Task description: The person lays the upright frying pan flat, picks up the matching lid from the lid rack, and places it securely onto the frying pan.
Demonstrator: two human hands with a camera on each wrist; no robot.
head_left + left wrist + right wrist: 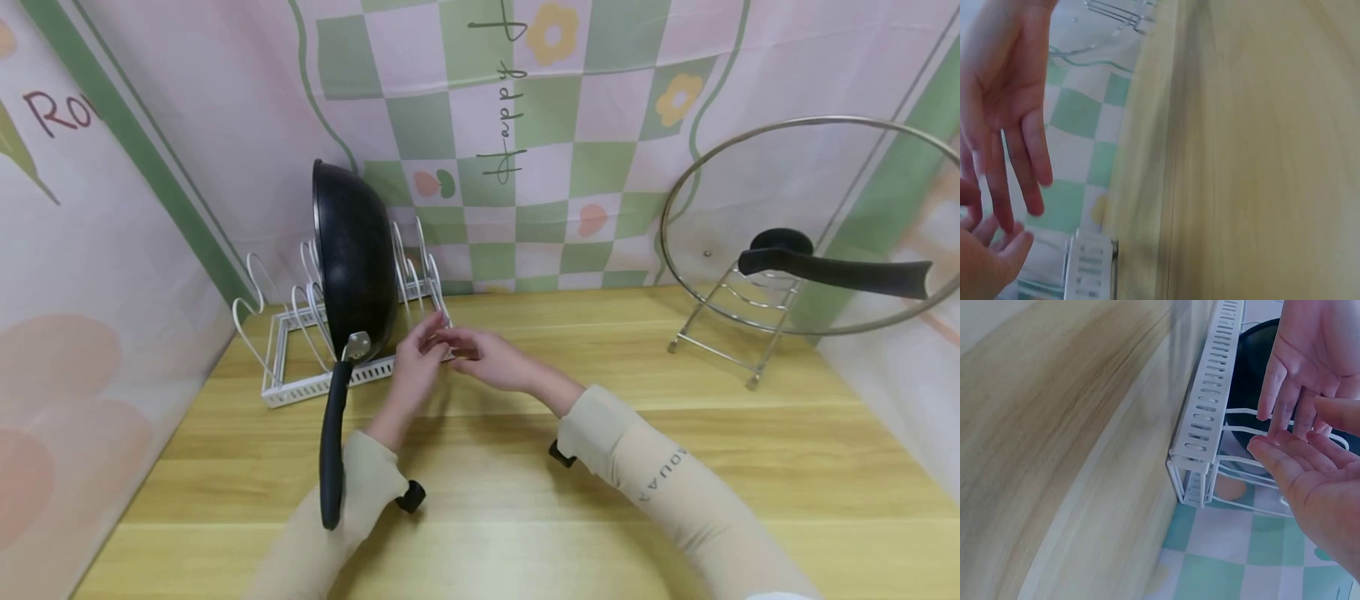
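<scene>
A glass lid (832, 265) sits on a wire stand (716, 352), right; a white rack (300, 390) holds a black pan (356, 250) upright near your left hand (416, 367) and right hand (495, 360), fingers loosely extended.

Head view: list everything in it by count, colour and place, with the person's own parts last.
Black round metal pan with a long handle: 1, black, on edge in the rack
White slotted metal rack: 1, white, on the table's left side
Round glass lid with a metal rim: 1, clear with black handle, upright at the stand
Silver wire stand: 1, silver, table's right side
Wood-grain table: 1, yellowish brown, under everything
Printed backdrop: count unclear, pink, white and green, behind the table
Small black wrist pieces: 2, black, at the cuffs
Sleeves: 2, beige, foreground
Left hand, right hand: 2, bare, by the rack's right end
</scene>
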